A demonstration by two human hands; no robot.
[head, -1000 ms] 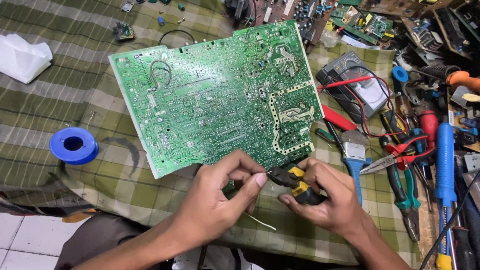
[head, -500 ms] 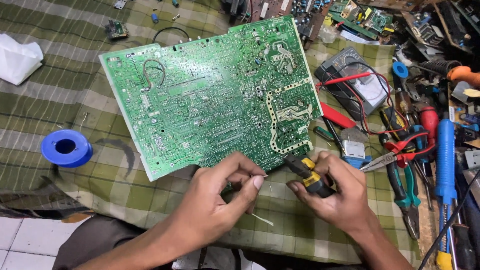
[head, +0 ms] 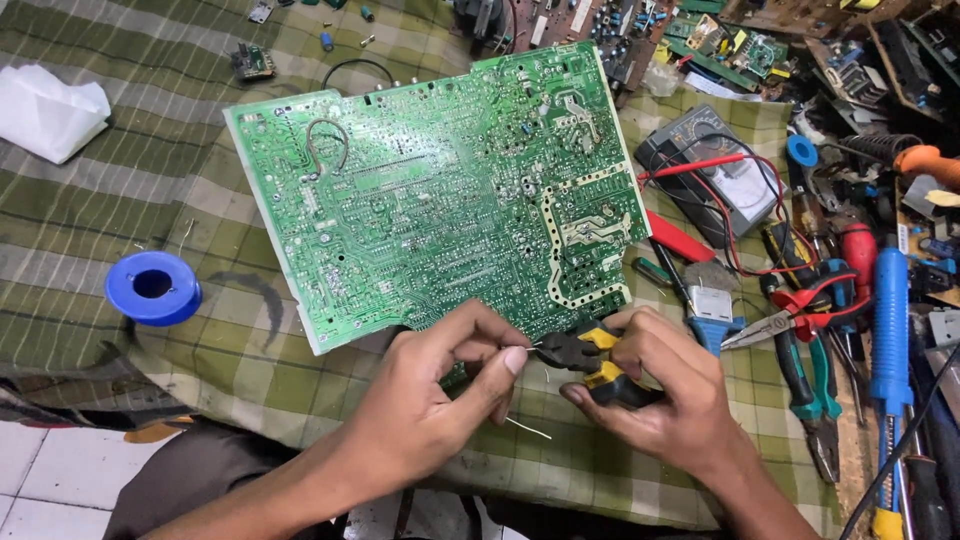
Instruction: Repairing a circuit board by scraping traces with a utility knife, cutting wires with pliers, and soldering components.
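Fingers of left hand (head: 430, 400) pinch thin wire (head: 520, 350); wire lies level, pointing right into pliers (head: 580, 352).

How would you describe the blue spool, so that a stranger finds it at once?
Start at the big green circuit board on the checked cloth. Left of its lower corner lies the blue spool, alone. It is round with a centre hole, unlike the long blue-handled tools far right.
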